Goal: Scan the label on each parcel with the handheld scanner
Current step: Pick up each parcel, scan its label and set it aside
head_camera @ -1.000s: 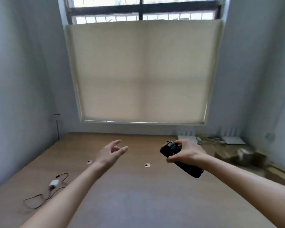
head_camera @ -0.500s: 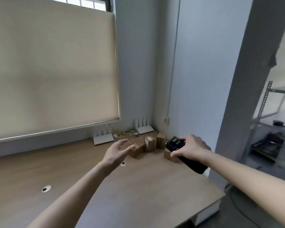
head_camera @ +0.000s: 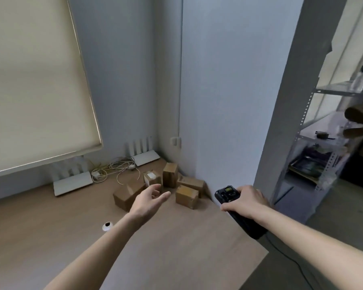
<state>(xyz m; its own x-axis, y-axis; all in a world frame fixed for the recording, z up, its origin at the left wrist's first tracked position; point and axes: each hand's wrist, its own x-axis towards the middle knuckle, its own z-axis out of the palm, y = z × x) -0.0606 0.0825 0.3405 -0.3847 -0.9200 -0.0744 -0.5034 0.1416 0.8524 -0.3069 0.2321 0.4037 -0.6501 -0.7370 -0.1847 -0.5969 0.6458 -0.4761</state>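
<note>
Soft, even daylight fills the room, filtering through the drawn roller blind [head_camera: 34,80] on the left, which glows pale cream without harsh glare. The walls read a cool blue-grey. Shadows are faint and diffuse: the cardboard parcels [head_camera: 184,185] cast only a soft darkening on the table [head_camera: 176,248] toward the corner. The wide-angle lens bends straight lines, so the blind's edge and the grey pillar [head_camera: 291,101] lean strongly. The frame is slightly soft overall, and the metal shelving [head_camera: 331,130] at the far right is smeared and blurred.
</note>
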